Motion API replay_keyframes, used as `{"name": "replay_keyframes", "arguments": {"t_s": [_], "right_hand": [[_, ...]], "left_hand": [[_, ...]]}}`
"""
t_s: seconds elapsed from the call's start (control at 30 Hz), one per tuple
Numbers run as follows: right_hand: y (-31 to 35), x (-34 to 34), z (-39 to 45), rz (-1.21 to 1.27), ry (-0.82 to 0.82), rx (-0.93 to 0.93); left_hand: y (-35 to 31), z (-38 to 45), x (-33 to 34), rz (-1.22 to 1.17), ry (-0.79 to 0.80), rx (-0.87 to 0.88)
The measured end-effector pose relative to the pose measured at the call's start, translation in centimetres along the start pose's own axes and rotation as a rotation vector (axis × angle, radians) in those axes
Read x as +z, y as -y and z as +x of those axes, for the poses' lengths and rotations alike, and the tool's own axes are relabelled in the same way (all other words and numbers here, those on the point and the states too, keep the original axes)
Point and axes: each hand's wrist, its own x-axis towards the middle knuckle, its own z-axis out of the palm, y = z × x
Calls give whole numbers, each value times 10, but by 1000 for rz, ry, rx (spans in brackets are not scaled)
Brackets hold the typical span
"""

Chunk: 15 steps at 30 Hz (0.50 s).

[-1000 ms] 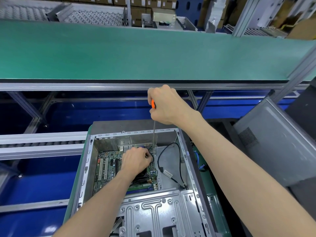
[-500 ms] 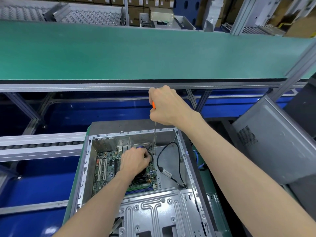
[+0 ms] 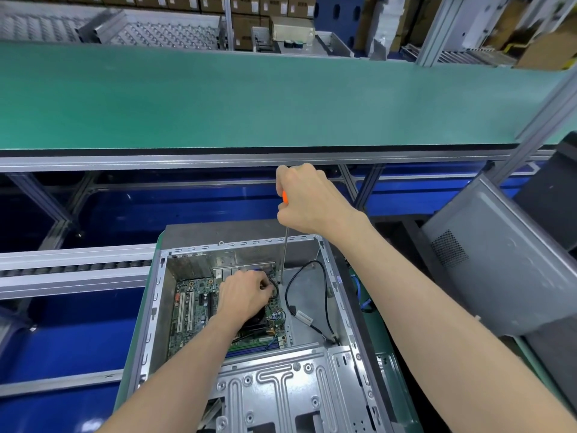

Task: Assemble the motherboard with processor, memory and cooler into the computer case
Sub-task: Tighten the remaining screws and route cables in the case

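Seen from above: an open grey computer case (image 3: 249, 385) lying on its side on a green mat (image 3: 137, 332), at the near edge of the work area. Inside, against the case's far-left corner, a green motherboard (image 3: 193, 314) with white expansion slots, seated flat on the case floor. Left hand (image 3: 245, 296) reaching into the case, fingers curled down over the middle of the motherboard, resting on a dark cooler (image 3: 254, 320) and apparently pinching a small black cable beside it; exact hold hidden under the fingers. Right hand (image 3: 307, 200) raised above the far wall of the case, grip clenched around the orange handle of a long screwdriver (image 3: 284, 254). Thin metal shaft held nearly upright, tip down at the right edge of the motherboard, just beside the left hand's fingertips. To the right of the board, a black cable (image 3: 324, 295) looping over the bare case floor toward the near-right corner. Nearest the viewer, a ribbed metal drive bracket (image 3: 281, 389) spanning the case. Beyond the case, a long green conveyor belt (image 3: 249, 98) on an aluminium frame. At the right, a grey case side panel (image 3: 499, 260) leaning tilted. Stacked cardboard boxes (image 3: 249, 4) far behind.
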Motion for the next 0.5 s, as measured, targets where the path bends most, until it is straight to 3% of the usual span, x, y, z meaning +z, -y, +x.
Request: {"name": "replay_keyframes", "arguments": {"t_s": [0.13,0.27,0.37,0.5], "right_hand": [[-1,1,-1,-2,3,5],[-1,-3,-1,5,-19,4],[0,-6,-1,11,-32,-11],[2,-3,-1,25,-6,-15]], "left_hand": [[0,-1,-6,-154,-23,-58],[8,0,-13,-720,-181,-228],[19,1,-18,-962,-285,-384],[23,-1,-22,-1185,-256,-459]]}}
